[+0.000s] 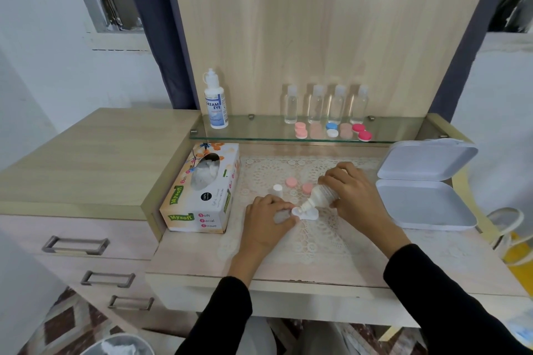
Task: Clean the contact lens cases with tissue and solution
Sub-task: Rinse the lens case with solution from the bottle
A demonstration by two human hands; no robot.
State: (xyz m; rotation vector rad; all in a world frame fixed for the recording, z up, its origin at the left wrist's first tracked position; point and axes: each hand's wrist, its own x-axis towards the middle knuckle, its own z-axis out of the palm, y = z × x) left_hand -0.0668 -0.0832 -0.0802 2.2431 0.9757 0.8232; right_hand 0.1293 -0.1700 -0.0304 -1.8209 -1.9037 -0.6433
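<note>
Pale wood table [288,271], lace mat [323,236] on top. Glass shelf [259,130] behind carries clear bottles [315,105] and spare cases [331,130]. Tissue box [202,199] left, open white box [424,196] right. Right hand [354,190] grips tilted solution bottle [323,194], nozzle on white lens case [310,215] lying on the mat. Left hand [265,219] pinches the case's left end.

Home bedroom, wooden dressing table [86,158], drawers [76,245], curtain [161,37]

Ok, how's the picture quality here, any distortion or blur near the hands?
Head view: wide-angle bending at the edges, drawers curve; light even, shadows faint; the tilted bottle in the right hand and lens case in the left hand look soft, washed out.
</note>
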